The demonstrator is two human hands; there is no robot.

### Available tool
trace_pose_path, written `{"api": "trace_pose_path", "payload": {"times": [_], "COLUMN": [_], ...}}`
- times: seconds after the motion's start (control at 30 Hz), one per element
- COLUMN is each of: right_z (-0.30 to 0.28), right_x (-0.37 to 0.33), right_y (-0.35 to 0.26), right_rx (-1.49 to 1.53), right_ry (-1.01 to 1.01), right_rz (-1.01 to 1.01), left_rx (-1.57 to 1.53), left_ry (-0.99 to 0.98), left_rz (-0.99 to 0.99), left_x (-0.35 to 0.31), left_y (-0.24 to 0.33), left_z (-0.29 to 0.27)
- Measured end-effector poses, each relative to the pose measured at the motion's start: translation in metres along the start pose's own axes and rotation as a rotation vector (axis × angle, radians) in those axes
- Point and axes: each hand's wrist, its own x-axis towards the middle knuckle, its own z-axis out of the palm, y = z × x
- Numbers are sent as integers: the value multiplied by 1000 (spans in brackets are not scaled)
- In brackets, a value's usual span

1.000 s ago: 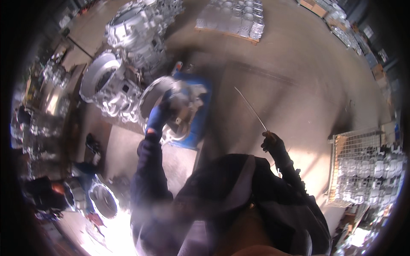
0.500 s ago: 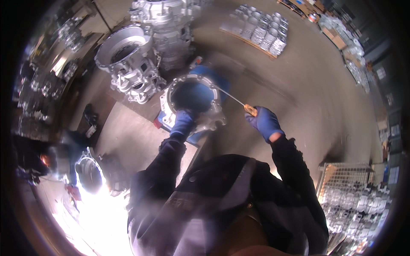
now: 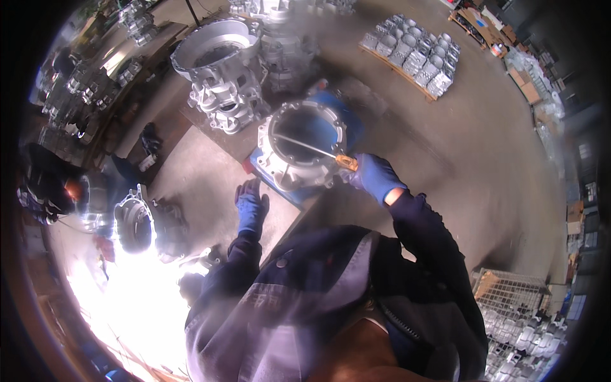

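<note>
A round cast-aluminium housing (image 3: pixel 299 153) with a wide open bore lies on a blue stand (image 3: pixel 280 184) in front of me. My right hand (image 3: pixel 372 177), in a blue glove, grips a long thin rod tool (image 3: pixel 312 149) by its orange handle, and the rod reaches left across the housing's opening. My left hand (image 3: pixel 251 207), also gloved in blue, hangs open just below and left of the housing, touching nothing.
More large aluminium castings (image 3: pixel 219 76) stand behind the housing. A pallet of small castings (image 3: pixel 414 54) lies on the floor at the back right. A wire cage of parts (image 3: pixel 528 318) is at the lower right. At the left, another person (image 3: pixel 48 191) works beside a glaring casting (image 3: pixel 133 223).
My left hand has let go of the housing's rim and dropped below it. My right hand has brought the rod in from the right, so it now crosses the opening.
</note>
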Motion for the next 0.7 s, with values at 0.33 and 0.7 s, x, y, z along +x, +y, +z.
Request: {"api": "trace_pose_path", "payload": {"times": [0.33,0.7], "right_z": [-16,49], "right_x": [-109,-147], "right_y": [97,137], "right_rx": [69,576], "right_ry": [130,141], "right_rz": [176,474], "left_rx": [-69,67], "left_ry": [-72,-554], "left_rz": [314,146], "left_x": [92,121], "left_y": [74,127], "left_z": [18,60]}}
